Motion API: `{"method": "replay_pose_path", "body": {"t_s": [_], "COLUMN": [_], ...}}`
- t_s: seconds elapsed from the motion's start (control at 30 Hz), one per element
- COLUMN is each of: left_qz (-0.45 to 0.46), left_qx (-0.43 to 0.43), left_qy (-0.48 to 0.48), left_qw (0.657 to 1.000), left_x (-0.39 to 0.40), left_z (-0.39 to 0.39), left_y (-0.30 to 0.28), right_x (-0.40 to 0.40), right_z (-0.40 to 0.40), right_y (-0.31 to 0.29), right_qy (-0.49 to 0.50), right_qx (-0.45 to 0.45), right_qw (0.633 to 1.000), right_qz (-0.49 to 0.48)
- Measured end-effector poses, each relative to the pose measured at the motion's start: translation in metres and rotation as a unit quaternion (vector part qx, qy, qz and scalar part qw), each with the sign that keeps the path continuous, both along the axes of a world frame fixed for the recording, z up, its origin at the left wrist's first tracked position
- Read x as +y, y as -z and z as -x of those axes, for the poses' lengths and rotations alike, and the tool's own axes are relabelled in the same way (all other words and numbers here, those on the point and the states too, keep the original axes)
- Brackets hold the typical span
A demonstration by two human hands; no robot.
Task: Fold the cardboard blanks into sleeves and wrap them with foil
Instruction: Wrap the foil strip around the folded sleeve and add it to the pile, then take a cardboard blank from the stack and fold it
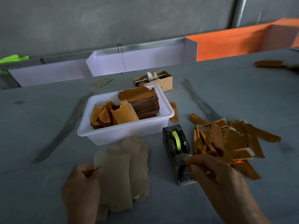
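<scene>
— While both hands sit at the near edge, what spreads beyond the fingers?

— Biggest is the grey table (48, 120), running away from the fingertips on every side. Past the fingers of both hands stands a white tub (123, 133) holding a stack of orange cardboard blanks (142, 101) and looser folded ones beside it. Beyond the tub is a small brown box (163, 83).

— And close in?

— Pale cardboard blanks (126, 167) lie fanned just beside the left hand (80, 188); its thumb and fingers pinch the near corner of the front one, with something reddish between them. Just past the right hand (216, 173) is a heap of foil-wrapped sleeves (226, 141). Between the 2 hands lies a dark tape dispenser (178, 152) with a green roll.

— What is the right hand doing?

— Its fingers are curled together at the dispenser's near end, blocking that end. Whether they pinch tape I cannot tell; it is blurred.

— Anything cut off?

— Both forearms leave the bottom edge, and 1 orange piece (268, 63) far right is smeared.
</scene>
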State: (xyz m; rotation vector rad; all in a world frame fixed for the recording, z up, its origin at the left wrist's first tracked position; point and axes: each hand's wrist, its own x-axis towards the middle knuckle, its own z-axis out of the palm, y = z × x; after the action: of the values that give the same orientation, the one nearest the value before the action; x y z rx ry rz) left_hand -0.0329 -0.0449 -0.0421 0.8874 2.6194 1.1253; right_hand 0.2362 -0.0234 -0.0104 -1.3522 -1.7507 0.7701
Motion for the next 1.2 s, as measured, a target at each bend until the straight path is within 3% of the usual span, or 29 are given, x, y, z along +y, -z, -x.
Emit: {"method": "replay_pose_path", "body": {"t_s": [0.17,0.33,0.43,0.57,0.67,0.8,0.93,1.03,1.2], "left_qz": [-0.027,-0.136,-0.193,-0.2,-0.189,-0.147,-0.146,-0.138,-0.129], "left_qx": [0.006,-0.018,-0.148,-0.355,-0.415,-0.48,-0.393,-0.336,-0.261], "left_qy": [0.016,0.06,0.107,0.181,0.219,0.269,0.253,0.257,0.25], "left_qw": [0.999,0.989,0.964,0.895,0.863,0.822,0.872,0.895,0.924], "left_x": [-0.002,-0.006,-0.01,-0.009,-0.009,-0.012,-0.014,-0.015,-0.015], "left_z": [0.003,-0.014,-0.036,-0.064,-0.076,-0.087,-0.097,-0.098,-0.101], "left_y": [-0.007,-0.033,-0.047,-0.047,-0.04,-0.031,-0.027,-0.027,-0.022], "right_x": [-0.002,-0.005,-0.01,-0.012,-0.011,-0.009,-0.012,-0.013,-0.02], "right_z": [0.004,0.011,0.022,0.036,0.039,0.037,0.038,0.033,0.031], "right_y": [-0.001,-0.003,-0.002,-0.007,-0.009,-0.005,-0.002,0.004,0.002], "right_qy": [-0.007,-0.022,-0.031,-0.107,-0.082,-0.041,-0.04,-0.011,0.004], "right_qx": [0.012,0.032,0.09,0.186,0.249,0.311,0.292,0.172,0.062], "right_qw": [1.0,0.999,0.992,0.952,0.923,0.905,0.911,0.966,0.994], "right_qz": [0.009,0.027,0.085,0.217,0.28,0.287,0.29,0.195,0.085]}}
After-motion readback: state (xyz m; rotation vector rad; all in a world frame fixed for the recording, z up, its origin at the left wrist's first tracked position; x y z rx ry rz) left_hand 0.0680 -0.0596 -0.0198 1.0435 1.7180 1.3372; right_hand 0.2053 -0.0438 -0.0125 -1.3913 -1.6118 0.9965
